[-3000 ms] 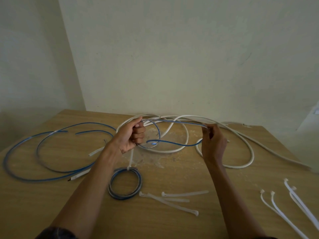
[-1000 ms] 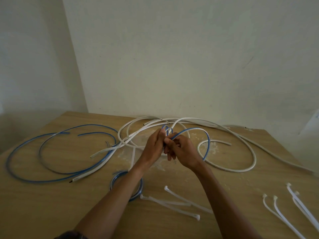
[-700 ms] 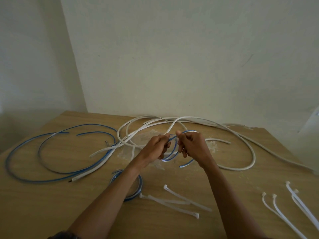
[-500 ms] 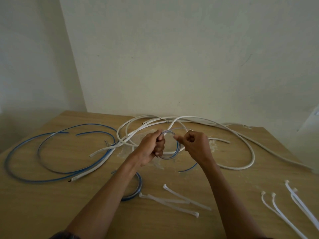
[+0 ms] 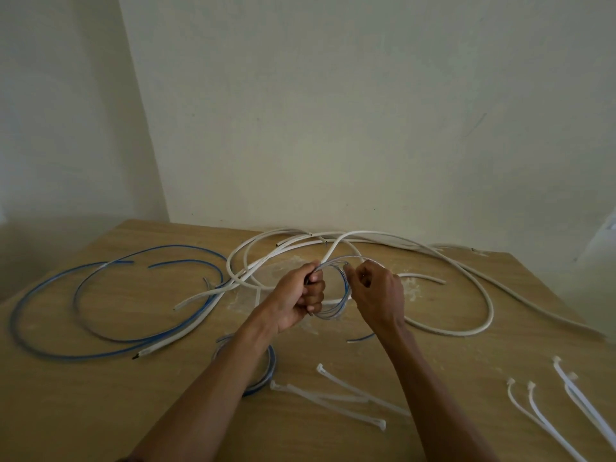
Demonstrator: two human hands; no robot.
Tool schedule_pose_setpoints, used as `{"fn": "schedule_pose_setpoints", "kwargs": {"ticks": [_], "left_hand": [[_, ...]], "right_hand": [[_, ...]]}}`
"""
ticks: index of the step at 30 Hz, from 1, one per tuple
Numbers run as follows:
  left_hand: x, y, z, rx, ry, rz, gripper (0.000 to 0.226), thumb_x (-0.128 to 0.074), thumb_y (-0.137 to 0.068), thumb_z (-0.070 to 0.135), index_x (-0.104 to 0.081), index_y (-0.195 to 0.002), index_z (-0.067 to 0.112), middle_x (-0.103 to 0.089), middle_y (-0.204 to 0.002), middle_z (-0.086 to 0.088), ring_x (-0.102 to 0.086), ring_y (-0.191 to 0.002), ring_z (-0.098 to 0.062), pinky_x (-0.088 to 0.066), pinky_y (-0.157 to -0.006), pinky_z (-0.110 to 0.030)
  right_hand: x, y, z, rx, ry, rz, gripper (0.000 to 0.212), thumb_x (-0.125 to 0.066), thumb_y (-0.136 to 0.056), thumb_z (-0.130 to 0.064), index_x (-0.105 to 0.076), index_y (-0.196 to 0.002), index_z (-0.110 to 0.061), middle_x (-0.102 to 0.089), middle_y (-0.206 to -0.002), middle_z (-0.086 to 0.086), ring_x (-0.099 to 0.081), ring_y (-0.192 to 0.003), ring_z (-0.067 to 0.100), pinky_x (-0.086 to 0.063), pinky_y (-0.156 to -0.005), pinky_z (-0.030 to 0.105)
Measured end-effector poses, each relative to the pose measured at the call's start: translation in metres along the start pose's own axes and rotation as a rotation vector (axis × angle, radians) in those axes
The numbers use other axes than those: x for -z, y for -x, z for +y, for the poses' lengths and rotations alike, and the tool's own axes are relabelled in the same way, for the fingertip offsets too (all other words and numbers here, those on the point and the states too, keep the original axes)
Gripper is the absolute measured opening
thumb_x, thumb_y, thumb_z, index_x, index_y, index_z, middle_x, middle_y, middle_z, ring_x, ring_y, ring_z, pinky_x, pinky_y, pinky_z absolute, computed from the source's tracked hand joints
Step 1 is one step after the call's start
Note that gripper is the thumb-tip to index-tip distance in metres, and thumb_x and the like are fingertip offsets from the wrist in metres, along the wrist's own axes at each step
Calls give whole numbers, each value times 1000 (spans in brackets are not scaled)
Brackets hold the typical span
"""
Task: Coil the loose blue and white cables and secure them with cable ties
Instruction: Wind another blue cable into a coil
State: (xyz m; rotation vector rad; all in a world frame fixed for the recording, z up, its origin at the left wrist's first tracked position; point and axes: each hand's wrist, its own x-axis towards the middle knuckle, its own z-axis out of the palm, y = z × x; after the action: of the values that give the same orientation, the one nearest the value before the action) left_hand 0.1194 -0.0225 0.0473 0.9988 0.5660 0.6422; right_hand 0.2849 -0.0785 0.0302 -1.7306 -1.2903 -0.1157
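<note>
Wooden table (image 5: 83, 411) viewed from above. Long white cables (image 5: 483, 295) sprawled across far side. Loose blue cables (image 5: 176, 247) looped at left. Small blue-and-white coil (image 5: 340, 305) held above table centre: left side clenched in fist of left hand (image 5: 296, 301), top right edge pinched by curled fingertips of right hand (image 5: 376, 295). Tied coil (image 5: 271, 368) partly hidden under left forearm. Cable ties (image 5: 350, 398) scattered near front.

blue cables (image 5: 116, 340) | white cables (image 5: 492, 310) | cable ties (image 5: 365, 390): milky white (slightly translucent) | table (image 5: 83, 411): tan woodgrain | wall (image 5: 333, 128): cream
</note>
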Motion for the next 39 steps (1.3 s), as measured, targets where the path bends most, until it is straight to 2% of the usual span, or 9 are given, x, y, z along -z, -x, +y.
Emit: {"fn": "schedule_pose_setpoints", "kwargs": {"ticks": [9,13,18,21,23,25,29,34,39], "left_hand": [[9,4,3,11,-52,-201,46,-34,-107,46,-49,-75,17,-20,-57,5,-19,-45,-8,-30,-49,-24],[12,3,4,-3,-56,-168,41,-37,-107,42,-44,-72,21,-21,-56,7,-19,-45,-8,-28,-46,-23],[28,4,14,0,50,-127,45,-31,-107,39,-40,-66,22,-17,-53,8,-15,-40,-7,-19,-39,-22],[26,7,18,-15,94,-105,47,-31,-107,37,-39,-62,23,-12,-55,7,-8,-43,-9,-13,-39,-23],[25,8,19,-19,134,-107,48,-32,-107,37,-39,-61,23,-14,-51,8,-7,-44,-10,-12,-39,-22],[24,8,18,-15,144,-113,47,-34,-106,36,-40,-62,21,-21,-48,9,-9,-43,-9,-15,-38,-22],[22,7,13,-38,105,-77,42,-35,-107,34,-42,-68,20,-23,-50,9,-18,-38,-5,-21,-39,-21],[20,3,15,-33,204,-70,46,-32,-108,32,-41,-64,21,-23,-47,9,-20,-34,-4,-19,-35,-20],[28,3,25,-91,355,-52,51,-30,-107,30,-43,-59,21,-25,-44,8,-7,-43,-10,-19,-35,-21]], "right_hand": [[2,2,-5,-164,-162,-24,41,-65,-98,-38,-62,-67,-11,-64,-49,0,-59,-36,11,-53,-48,31],[7,4,-2,-77,-187,-111,39,-66,-96,-39,-61,-66,-15,-63,-49,-2,-58,-37,13,-50,-45,30],[16,4,3,17,-178,154,40,-63,-84,-60,-61,-85,-20,-59,-70,-11,-52,-56,6,-36,-53,11],[9,3,7,-86,-283,-152,66,-68,-78,-66,-57,-129,-25,-62,-111,-11,-63,-81,4,-52,-69,22],[1,5,8,-97,-363,-369,71,-69,-81,-66,-56,-137,-24,-67,-118,-7,-69,-93,8,-60,-78,31],[-6,6,10,-80,-400,-386,57,-72,-88,-53,-61,-134,-21,-75,-104,-4,-73,-89,7,-61,-81,33],[-2,7,3,51,-327,-261,15,-68,-97,-24,-74,-111,-21,-71,-82,-11,-62,-73,-1,-45,-66,11],[6,7,-2,-43,-467,-336,12,-66,-97,-28,-76,-94,-21,-67,-66,-9,-51,-55,6,-43,-53,21],[17,8,4,-151,-540,-551,17,-63,-101,-23,-72,-109,-11,-75,-78,9,-57,-57,13,-46,-54,22]]}}
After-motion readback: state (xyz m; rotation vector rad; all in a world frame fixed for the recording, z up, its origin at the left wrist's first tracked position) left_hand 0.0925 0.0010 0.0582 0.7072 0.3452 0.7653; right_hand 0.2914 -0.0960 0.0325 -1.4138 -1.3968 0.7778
